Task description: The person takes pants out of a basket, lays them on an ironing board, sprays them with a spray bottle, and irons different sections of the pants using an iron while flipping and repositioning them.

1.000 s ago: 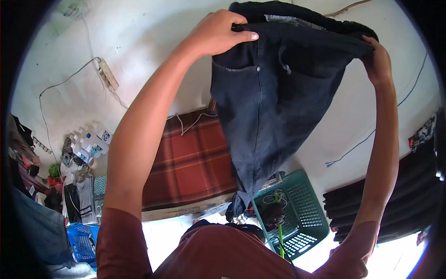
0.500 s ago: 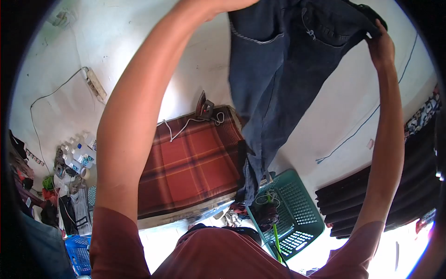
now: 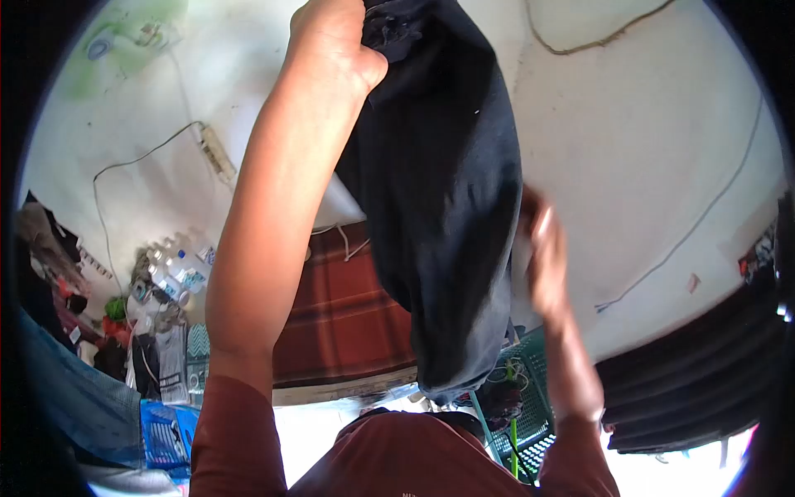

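Dark trousers (image 3: pixel 439 182) hang in front of me, bunched at the top and reaching down to about my chest. My left hand (image 3: pixel 335 37) is closed on their upper part at the top of the view. Beside the right edge of the cloth is my right hand (image 3: pixel 542 240), blurred by motion; its fingers are partly behind the trousers, and whether they touch the cloth is unclear.
A red plaid cloth (image 3: pixel 344 323) covers a surface behind the trousers. At the lower right stands a green basket (image 3: pixel 538 373), partly hidden. Bottles (image 3: pixel 186 269) and a blue basket (image 3: pixel 166 431) are on the left. Dark curtain-like fabric (image 3: pixel 687 381) hangs at the right.
The trousers, earlier spread wide between both hands, now hang narrower from my left hand. My right hand has left the waistband's right end and moved down and inward.
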`<state>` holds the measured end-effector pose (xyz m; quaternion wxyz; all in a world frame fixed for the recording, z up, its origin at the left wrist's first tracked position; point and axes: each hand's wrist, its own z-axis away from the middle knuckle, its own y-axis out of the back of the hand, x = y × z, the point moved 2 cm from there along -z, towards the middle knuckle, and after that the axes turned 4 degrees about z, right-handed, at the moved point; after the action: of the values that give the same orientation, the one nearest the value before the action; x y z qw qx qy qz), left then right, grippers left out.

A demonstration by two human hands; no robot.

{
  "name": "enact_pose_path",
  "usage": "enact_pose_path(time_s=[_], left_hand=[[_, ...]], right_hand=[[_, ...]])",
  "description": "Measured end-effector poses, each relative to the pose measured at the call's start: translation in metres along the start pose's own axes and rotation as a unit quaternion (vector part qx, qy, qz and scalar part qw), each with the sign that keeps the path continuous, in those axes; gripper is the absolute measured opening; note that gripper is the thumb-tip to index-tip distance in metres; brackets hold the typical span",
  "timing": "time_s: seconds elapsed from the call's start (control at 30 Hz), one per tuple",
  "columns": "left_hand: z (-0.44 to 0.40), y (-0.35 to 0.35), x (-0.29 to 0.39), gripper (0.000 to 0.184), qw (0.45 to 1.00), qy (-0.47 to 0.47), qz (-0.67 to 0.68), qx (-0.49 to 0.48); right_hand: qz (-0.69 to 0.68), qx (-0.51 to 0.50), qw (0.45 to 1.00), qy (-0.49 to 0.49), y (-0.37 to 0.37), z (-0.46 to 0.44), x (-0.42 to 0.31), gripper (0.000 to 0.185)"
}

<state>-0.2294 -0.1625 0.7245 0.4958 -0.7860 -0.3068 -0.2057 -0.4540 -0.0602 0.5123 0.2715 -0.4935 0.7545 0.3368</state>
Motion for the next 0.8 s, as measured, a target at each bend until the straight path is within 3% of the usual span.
enact_pose_path(time_s=[0.03, 0.1, 0.13, 0.2, 0.23, 0.3, 0.43, 0.5, 0.57, 0.6, 0.63, 0.67, 0.7, 0.77, 0.8], left_hand=[[-0.003, 0.005, 0.003, 0.017, 1.0, -0.007, -0.007, 0.007], [-0.013, 0.014, 0.013, 0.014, 0.994, -0.103, 0.004, 0.034], [-0.013, 0.015, 0.022, 0.013, 0.99, -0.123, -0.024, 0.059], [-0.03, 0.026, 0.039, 0.013, 0.987, -0.136, -0.07, 0.051], [-0.03, 0.022, 0.048, 0.013, 0.983, -0.149, -0.09, 0.052], [-0.032, 0.02, 0.065, 0.014, 0.984, -0.137, -0.107, 0.047], [-0.04, 0.025, 0.089, 0.016, 0.986, -0.114, -0.115, 0.044], [-0.041, 0.035, 0.104, 0.016, 0.988, -0.107, -0.097, 0.046], [-0.046, 0.059, 0.127, 0.014, 0.988, -0.13, -0.085, -0.012], [-0.045, 0.07, 0.141, 0.011, 0.987, -0.133, -0.087, -0.01], [-0.029, 0.078, 0.149, 0.01, 0.979, -0.194, -0.062, 0.021], [-0.017, 0.078, 0.161, 0.009, 0.986, -0.153, -0.054, 0.036], [-0.004, 0.079, 0.166, 0.012, 0.98, -0.18, -0.086, 0.0], [-0.021, 0.137, 0.226, 0.039, 0.982, -0.121, -0.14, 0.044], [-0.011, 0.138, 0.228, 0.039, 0.981, -0.122, -0.145, 0.05]], right_hand=[[0.01, -0.054, 0.998, 0.016, -0.012, 0.04, 0.003, 0.073], [0.209, -0.06, 0.975, 0.046, -0.037, 0.083, 0.014, 0.069], [0.202, -0.068, 0.976, 0.044, -0.042, 0.092, 0.029, 0.069], [0.067, -0.221, 0.944, -0.234, -0.044, 0.108, 0.08, 0.054], [0.065, -0.221, 0.945, -0.233, -0.039, 0.109, 0.105, 0.054], [-0.096, -0.198, 0.944, -0.245, -0.021, 0.105, 0.144, 0.038], [-0.077, -0.132, 0.973, -0.174, 0.012, 0.054, 0.13, 0.035], [-0.036, -0.014, 0.993, -0.108, 0.027, 0.032, 0.142, 0.038], [0.019, -0.017, 0.989, -0.148, 0.042, 0.017, 0.15, 0.041], [0.071, -0.017, 0.979, -0.189, 0.045, 0.014, 0.154, 0.044], [0.069, -0.016, 0.979, -0.189, 0.041, 0.015, 0.147, 0.044], [0.036, -0.035, 0.996, -0.071, 0.034, 0.017, 0.128, 0.043], [0.002, -0.056, 0.997, 0.048, 0.026, 0.02, 0.108, 0.043], [0.062, -0.102, 0.992, 0.039, 0.015, 0.027, 0.103, 0.036], [0.148, -0.186, 0.971, -0.002, 0.011, 0.03, 0.112, 0.033]])
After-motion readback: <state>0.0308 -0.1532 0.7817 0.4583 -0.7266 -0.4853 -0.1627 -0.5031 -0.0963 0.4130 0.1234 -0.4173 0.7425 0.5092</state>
